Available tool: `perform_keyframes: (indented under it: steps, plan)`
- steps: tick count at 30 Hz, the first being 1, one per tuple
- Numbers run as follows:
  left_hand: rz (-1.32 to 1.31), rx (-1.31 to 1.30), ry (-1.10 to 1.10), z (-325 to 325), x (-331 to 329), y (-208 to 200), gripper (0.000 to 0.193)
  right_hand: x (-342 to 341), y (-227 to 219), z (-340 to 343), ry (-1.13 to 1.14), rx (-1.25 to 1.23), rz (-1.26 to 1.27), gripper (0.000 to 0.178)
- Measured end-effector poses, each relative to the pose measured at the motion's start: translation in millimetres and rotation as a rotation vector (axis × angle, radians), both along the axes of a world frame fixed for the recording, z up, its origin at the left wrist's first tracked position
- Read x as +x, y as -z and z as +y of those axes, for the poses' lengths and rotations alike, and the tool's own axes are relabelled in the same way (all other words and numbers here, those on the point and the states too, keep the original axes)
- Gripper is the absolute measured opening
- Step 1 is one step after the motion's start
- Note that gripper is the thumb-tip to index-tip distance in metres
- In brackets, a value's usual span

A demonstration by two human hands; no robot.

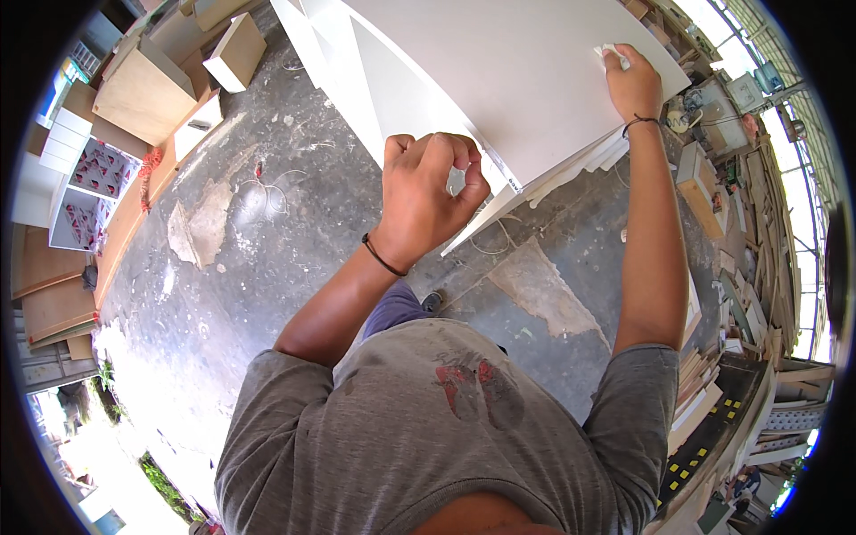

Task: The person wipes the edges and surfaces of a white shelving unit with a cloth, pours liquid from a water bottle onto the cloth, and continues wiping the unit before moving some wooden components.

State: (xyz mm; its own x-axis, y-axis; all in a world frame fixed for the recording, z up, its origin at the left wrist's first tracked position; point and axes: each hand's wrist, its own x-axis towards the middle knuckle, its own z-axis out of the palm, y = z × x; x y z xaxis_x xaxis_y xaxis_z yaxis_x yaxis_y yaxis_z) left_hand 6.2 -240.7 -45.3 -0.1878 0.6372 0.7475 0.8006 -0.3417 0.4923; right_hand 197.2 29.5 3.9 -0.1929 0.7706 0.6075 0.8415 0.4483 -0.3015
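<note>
"Two hands were at work around the white panel (535, 80). Which step was that, would you say?"

"Surface work, I judged, most likely wiping. The right hand (637, 85) had a crumpled white wad (622, 61) pinched between thumb and fingers, out over the right part of the panel's top face. Whether the wad pressed on it, I couldn't tell."

"And where did the panel lie?"

"Ahead of the person, broad face up, with one corner pointing back toward the body. Ragged pale sheets (584, 169) showed beneath its right-hand edge, above the grey floor (339, 187)."

"Was the left hand (428, 187) gripping anything?"

"I couldn't tell that either. It was raised at the panel's left edge, fingers curled, with a narrow gap between thumb and forefinger. The hand itself hid whether it pinched something or touched the edge."

"So what did the next move call for?"

"To my mind, the wad laid flat under even finger pressure, with the left hand steadying the panel near that corner. A hard push could have slid it over those sheets."
</note>
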Motion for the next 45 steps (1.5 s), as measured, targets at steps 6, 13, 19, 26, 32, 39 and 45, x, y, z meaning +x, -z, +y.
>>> perform_keyframes:
  steps: [6,13,19,26,32,39,45]
  plan:
    - [0.001,0.005,0.035,-5,1,0,0.026,1,1,0,0.012,-0.010,-0.001,0.034]
    - [-0.009,-0.025,0.086,-14,3,3,0.026,2,2,1,0.003,-0.003,0.002,0.037]
    - [-0.012,-0.049,0.129,-23,5,8,0.028,2,2,1,0.001,0.004,-0.007,0.038]
    - [-0.039,-0.081,0.133,-31,3,22,0.028,0,2,-1,-0.009,0.008,-0.004,0.038]
    - [0.001,-0.097,0.068,-31,-4,33,0.022,1,2,-1,-0.009,0.017,-0.012,0.037]
    - [-0.039,0.032,0.073,-26,5,15,0.029,4,4,4,-0.009,0.022,-0.021,0.037]
    - [-0.016,0.078,0.073,-13,22,6,0.027,3,4,5,-0.028,0.040,-0.016,0.038]
